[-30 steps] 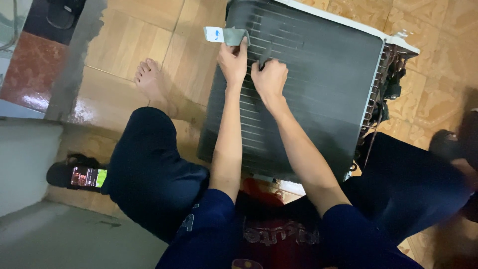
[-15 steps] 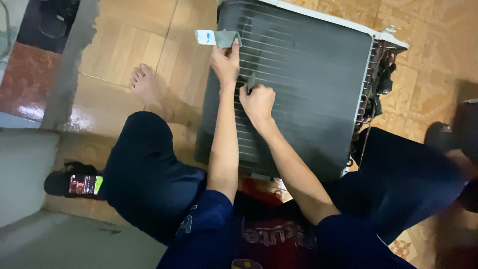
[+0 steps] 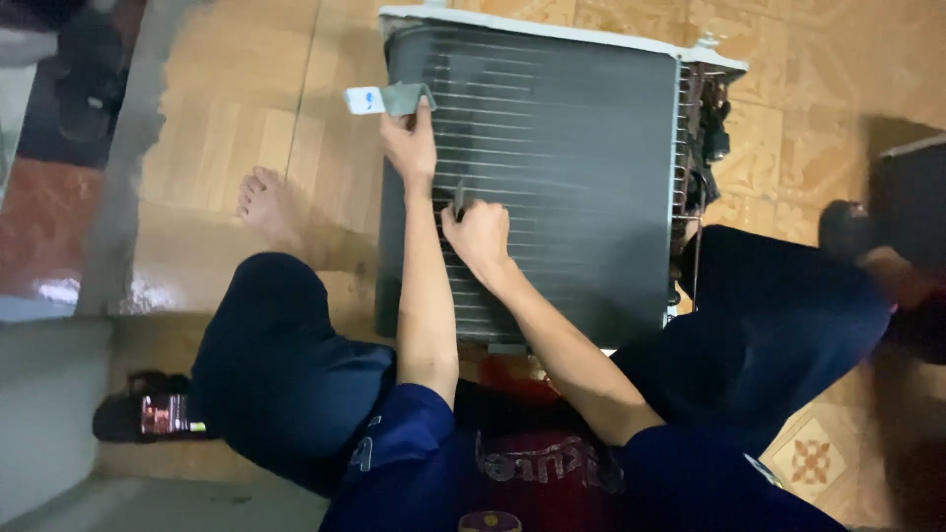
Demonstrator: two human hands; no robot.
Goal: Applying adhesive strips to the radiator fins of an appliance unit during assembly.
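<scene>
Seemingly, right grip (image 3: 477, 229) clenches a small tool on the coil (image 3: 581, 167); left grip (image 3: 410, 143) rests released near its left edge.

Dark finned coil unit (image 3: 581, 177) with white rim lay flat on tiled floor between the legs; small dark tool (image 3: 459, 200) stood upright on its fins; grey-white tag (image 3: 386, 99) at upper-left corner
</scene>
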